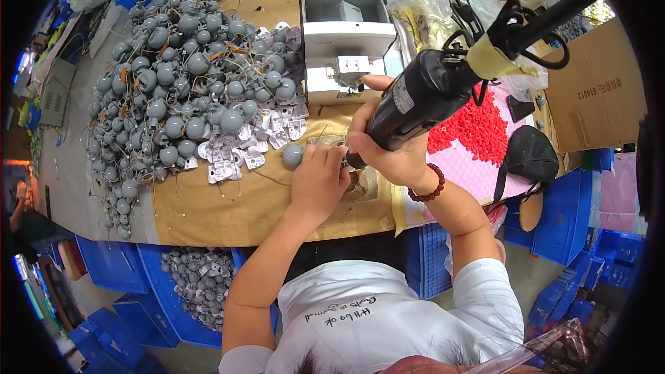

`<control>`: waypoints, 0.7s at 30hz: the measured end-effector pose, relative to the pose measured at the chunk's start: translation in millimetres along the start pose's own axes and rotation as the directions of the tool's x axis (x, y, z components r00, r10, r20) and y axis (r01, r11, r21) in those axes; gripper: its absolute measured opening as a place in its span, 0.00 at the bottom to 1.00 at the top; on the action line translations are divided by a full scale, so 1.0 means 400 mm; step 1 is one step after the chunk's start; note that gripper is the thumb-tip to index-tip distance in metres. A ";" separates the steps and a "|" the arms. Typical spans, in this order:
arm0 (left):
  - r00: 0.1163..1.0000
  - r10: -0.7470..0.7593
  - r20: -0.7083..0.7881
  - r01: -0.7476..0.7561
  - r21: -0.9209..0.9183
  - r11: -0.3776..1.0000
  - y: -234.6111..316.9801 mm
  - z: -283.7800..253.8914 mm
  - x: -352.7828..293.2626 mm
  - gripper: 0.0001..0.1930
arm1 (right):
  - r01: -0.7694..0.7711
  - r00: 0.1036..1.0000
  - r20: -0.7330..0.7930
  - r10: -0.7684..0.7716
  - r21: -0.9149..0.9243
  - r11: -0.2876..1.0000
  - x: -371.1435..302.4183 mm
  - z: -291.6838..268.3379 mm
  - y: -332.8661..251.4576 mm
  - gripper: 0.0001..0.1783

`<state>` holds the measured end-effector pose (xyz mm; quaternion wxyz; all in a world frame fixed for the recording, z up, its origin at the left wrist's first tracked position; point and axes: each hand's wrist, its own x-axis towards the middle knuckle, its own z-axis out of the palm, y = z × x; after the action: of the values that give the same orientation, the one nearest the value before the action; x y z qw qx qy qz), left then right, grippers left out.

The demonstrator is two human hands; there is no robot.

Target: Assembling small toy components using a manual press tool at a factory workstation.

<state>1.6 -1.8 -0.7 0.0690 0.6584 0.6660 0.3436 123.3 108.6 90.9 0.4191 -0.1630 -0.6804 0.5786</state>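
Observation:
A black electric screwdriver hangs slanting from above, its bit end pointing down and left. Wrapped round its lower body is my right hand, with a dark red bead bracelet at the wrist. Close beside the tool tip, my left hand has its fingers closed on a small part with a grey ball, which sticks out on the left. My fingers hide most of that part and the spot where the bit meets it. Left of my hands lie loose white brackets and a large heap of grey ball parts with thin wires.
Behind my hands stands a white box-shaped screw feeder. Small red pieces lie on pink sheeting at right, near a black pouch and a cardboard box. Below the table edge, a blue crate holds more grey parts.

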 end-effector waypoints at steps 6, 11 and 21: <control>1.000 -0.002 -0.013 0.001 -0.014 1.000 0.001 0.000 0.001 0.20 | 0.079 0.995 0.063 -0.074 -0.089 0.993 -0.008 -0.008 0.017 0.41; 0.999 0.011 -0.035 -0.012 -0.036 0.999 -0.002 0.003 0.004 0.18 | 0.075 0.994 0.087 -0.067 -0.090 0.993 -0.014 -0.010 0.025 0.39; 0.999 -0.004 0.040 0.008 -0.091 0.996 -0.001 -0.009 0.009 0.16 | 0.160 0.970 0.197 -0.139 -0.096 0.982 -0.054 -0.026 0.076 0.33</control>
<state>-1.0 0.4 3.1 0.1132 0.6594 0.6501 0.3602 135.8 108.6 54.4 0.3852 -0.0785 -0.7589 0.5193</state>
